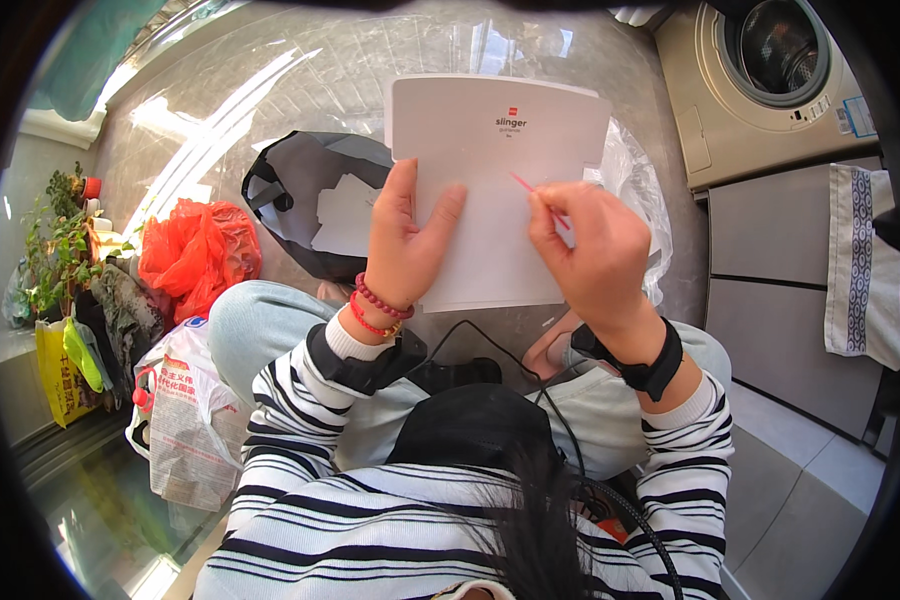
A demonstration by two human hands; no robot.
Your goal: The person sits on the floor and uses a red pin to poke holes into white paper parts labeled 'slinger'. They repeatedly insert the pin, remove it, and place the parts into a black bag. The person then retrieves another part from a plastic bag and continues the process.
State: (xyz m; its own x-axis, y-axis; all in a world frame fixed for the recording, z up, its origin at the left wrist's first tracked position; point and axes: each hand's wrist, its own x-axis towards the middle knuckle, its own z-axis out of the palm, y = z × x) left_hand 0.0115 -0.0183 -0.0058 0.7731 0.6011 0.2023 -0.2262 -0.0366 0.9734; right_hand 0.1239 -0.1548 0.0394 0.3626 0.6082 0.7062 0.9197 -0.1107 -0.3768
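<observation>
A flat sheet of white cardboard (490, 250) with a shaped top flap and small print lies in front of me, above my lap. My left hand (410, 240) grips its left edge, the thumb across the front and some fingers hidden. Two red bead and cord bracelets (376, 305) circle that wrist. Over the cardboard's right half, my right hand (595, 240) is closed in a pinch round a thin pink stick-like tool (523, 182). The tool's tip points up and left, close to the white surface; I cannot tell whether it touches.
A dark grey bag (305, 250) with white pieces inside stands behind my left hand. Clear plastic (642, 185) lies right of the cardboard. Red plastic bags (198, 255), a white bag (195, 430) and plants (60, 250) are at left; a washing machine (700, 110) and grey cabinet (770, 320) at right.
</observation>
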